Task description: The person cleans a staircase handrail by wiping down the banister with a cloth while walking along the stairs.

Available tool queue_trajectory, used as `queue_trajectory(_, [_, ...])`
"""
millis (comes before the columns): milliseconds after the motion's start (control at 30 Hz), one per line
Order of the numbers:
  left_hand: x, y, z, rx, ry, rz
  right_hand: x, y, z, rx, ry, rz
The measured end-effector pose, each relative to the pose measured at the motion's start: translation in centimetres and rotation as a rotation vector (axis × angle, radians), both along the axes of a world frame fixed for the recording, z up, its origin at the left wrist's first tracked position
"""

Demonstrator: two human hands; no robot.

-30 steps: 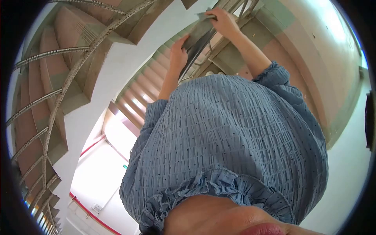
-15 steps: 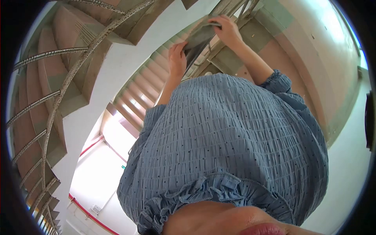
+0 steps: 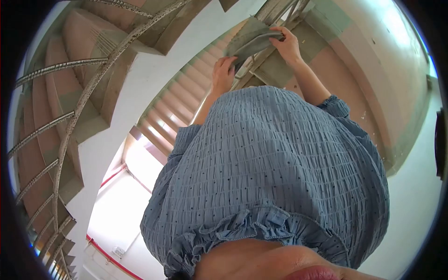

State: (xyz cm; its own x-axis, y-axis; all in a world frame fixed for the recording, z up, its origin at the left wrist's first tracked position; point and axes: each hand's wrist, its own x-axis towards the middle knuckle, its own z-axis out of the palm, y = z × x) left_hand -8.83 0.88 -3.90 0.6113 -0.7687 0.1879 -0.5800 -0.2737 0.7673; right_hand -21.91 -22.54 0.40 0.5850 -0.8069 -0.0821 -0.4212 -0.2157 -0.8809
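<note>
A grey piece of what looks like cloth [image 3: 252, 41] is held up between my two hands, in front of the railing. My left hand [image 3: 224, 70] is closed on its lower left end. At the other end, my right hand [image 3: 287, 44] pinches the fabric's edge between thumb and fingers. A folded, darker band runs between the hands, and a lighter flap stands out beyond it towards the upper left. Both forearms reach out past the blue, dotted, gathered top [image 3: 280, 154] that I wear.
Stair flights with a speckled metal railing [image 3: 86, 95] curve down the left side. Pink and green steps [image 3: 175, 98] lie behind my left arm. Another rail [image 3: 275, 9] passes beyond my hands. A red pipe [image 3: 112, 259] runs along the lower left wall.
Both hands have shifted right, my right hand also slightly down. The cloth moved with them; it now shows a folded band and a raised flap at the upper left.
</note>
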Motion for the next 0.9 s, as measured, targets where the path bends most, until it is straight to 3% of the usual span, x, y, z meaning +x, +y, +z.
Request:
queue_trajectory(233, [1.2,-3.6,1.4,-0.028,0.399,0.15,-0.9,-1.3,-0.5,0.083,0.007,0.081])
queue_trajectory(267, [2.0,-4.3,1.4,-0.029,0.4,0.153,-0.8,-1.1,-0.3,0.084,0.004,0.089])
queue_trajectory(333, [3.8,-5.5,0.8,-0.026,-0.061,0.12,-0.2,-0.9,-0.5,0.085,0.001,0.101])
queue_trajectory(433, [6.1,-5.8,0.0,0.001,-0.16,-0.023,0.9,0.0,-1.2,0.125,-0.096,0.111])
queue_trajectory(667, [7.3,-4.0,-0.2,0.037,0.035,0.058,2.2,1.2,-1.2,0.071,-0.031,0.168])
queue_trajectory(767, [6.9,-4.3,0.1,-0.076,0.09,0.084,1.9,1.5,-1.1,0.038,-0.026,0.183])
queue_trajectory(900, [7.0,-4.5,0.3,0.054,0.069,-0.031,1.2,1.2,-2.4,0.041,-0.058,0.182])
